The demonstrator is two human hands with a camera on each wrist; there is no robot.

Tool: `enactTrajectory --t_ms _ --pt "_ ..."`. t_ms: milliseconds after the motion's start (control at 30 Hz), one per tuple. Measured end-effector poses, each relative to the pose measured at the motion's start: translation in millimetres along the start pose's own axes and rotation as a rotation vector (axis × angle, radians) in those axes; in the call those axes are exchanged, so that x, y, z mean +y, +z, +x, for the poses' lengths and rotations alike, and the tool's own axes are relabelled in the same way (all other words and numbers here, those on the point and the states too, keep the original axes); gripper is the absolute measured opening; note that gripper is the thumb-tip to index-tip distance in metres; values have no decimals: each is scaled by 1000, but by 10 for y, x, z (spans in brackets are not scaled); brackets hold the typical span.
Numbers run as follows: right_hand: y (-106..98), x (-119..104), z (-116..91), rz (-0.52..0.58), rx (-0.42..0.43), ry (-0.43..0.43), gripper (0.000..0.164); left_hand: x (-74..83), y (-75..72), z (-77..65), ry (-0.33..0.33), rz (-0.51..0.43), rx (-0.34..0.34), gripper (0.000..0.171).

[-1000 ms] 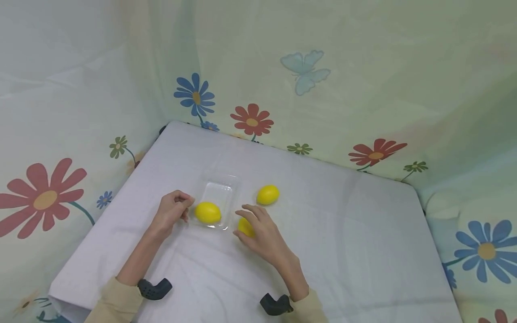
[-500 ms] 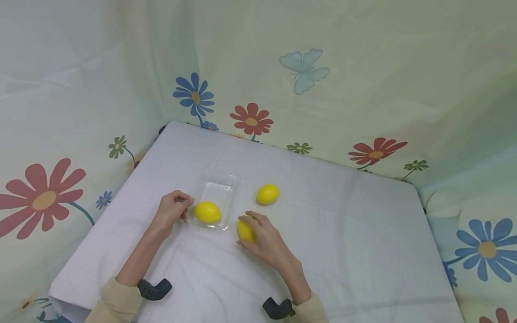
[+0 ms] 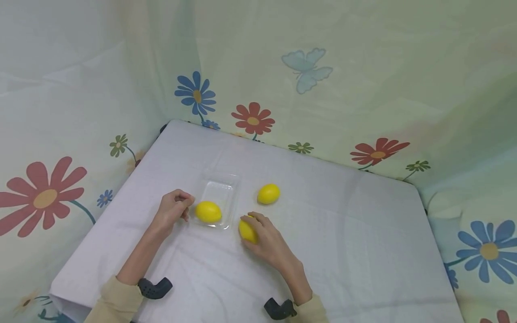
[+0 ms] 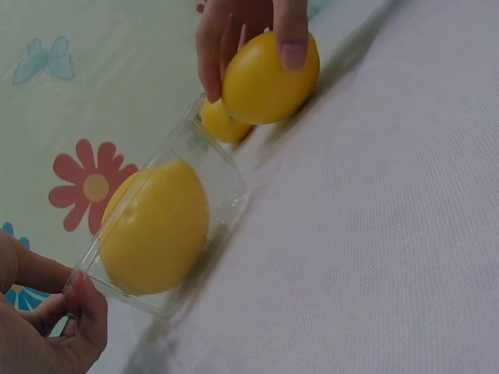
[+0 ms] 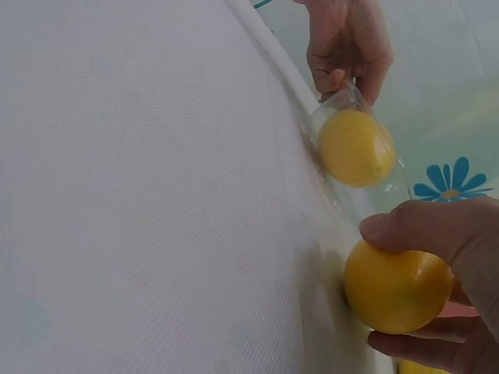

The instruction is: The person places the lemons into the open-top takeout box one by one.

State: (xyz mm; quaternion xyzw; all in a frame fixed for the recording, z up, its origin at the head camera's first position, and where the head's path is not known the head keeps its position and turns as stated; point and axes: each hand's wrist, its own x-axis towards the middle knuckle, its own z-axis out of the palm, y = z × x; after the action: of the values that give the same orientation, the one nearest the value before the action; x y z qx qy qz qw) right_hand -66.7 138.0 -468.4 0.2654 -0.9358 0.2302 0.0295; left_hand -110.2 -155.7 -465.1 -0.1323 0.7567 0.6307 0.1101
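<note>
My left hand (image 3: pixel 171 213) pinches the near left rim of a clear plastic container (image 3: pixel 221 190) between thumb and fingers. Inside the container, at its near end, lies a yellow lemon (image 3: pixel 208 211). Just right of the container, my right hand (image 3: pixel 268 243) grips a second lemon (image 3: pixel 247 230), thumb on one side and fingers on the other, as the right wrist view shows of that lemon (image 5: pixel 398 287). Whether it touches the cloth is hard to tell. A third lemon (image 3: pixel 268 194) rests on the table behind the right hand, partly hidden in the left wrist view.
A white cloth covers the table (image 3: pixel 343 233). Flower-printed curtains (image 3: pixel 363 80) stand close behind it and along both sides. Each wrist carries a black camera mount (image 3: pixel 155 288) near the sleeve cuff.
My right hand has moved slightly toward me and closed its fingers and thumb round the near lemon. The left hand, the container and the other lemons stay in place.
</note>
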Motion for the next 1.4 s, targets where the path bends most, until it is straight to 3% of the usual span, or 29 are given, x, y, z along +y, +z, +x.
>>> enactTrajectory --t_ms 200,567,900,1400 --pt "-32 -37 22 2 10 4 59 1 -11 14 7 20 4 28" --pt "-137 -94 219 56 78 -87 63 -9 -19 34 13 16 0 27" --pt "-63 -183 725 297 166 -118 58 -9 -22 64 34 -14 1 25" --pt "263 -406 1340 345 142 16 55 -49 2 68 11 -33 4 23"
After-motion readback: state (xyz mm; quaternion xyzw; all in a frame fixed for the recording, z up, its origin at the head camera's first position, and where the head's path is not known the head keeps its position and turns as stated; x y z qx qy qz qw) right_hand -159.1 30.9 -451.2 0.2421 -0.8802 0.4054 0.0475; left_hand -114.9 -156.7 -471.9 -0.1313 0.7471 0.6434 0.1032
